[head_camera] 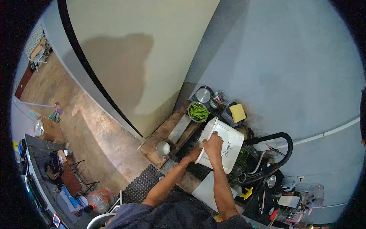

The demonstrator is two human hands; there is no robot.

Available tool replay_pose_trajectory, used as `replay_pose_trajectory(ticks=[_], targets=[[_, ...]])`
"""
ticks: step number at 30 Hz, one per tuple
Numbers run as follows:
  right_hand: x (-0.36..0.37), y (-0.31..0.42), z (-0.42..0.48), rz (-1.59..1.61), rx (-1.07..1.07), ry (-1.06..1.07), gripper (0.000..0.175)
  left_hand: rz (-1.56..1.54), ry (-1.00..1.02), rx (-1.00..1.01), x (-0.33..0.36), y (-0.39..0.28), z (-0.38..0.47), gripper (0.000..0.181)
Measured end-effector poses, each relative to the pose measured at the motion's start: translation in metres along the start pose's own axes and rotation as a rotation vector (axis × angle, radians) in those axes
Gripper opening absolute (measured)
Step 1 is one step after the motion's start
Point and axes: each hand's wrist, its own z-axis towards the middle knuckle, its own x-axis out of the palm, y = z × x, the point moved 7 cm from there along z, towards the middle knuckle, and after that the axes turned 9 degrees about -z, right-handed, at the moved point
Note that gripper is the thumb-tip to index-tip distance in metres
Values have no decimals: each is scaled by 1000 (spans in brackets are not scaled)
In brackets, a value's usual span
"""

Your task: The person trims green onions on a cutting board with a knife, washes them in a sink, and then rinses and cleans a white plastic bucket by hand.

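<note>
A white plastic container point(231, 140) with handwriting on its side lies tipped over a dark sink area, its mouth facing left. My right hand point(214, 144) grips its rim from above. My left hand point(196, 153) is at the mouth of the container, its fingers partly hidden by the rim, so its hold cannot be told. A bowl of green beans point(199, 112) stands just beyond the container. Under my right forearm lies a white cutting board point(207, 190). Green leaves point(242, 159) show in the dark basin to the right of the container.
A white cup point(163, 148) stands on the brown ledge at left. Behind the bowl are a metal-lidded jar point(203, 95) and a glass jar point(218, 98). A yellow sponge cloth point(237, 113) lies near the wall. A black hose point(288, 146) arches at right, near a yellow-handled tool point(246, 193).
</note>
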Motion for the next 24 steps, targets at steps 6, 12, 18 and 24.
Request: replay_pose_trajectory(ticks=[6,12,18,24], targets=[[-24,10,0,-87,23,-16,36,-652,-165,196,-1,-47,-22,48],[-52,18,0,-204,-24,-97,30,-879,2,166,13,-48,-3,45],[-87,33,-12,-239,-101,-170,27,-1020,115,175,34,-65,7,41],[-124,36,-28,-278,-78,-212,21,-704,-63,493,37,-103,1,35]])
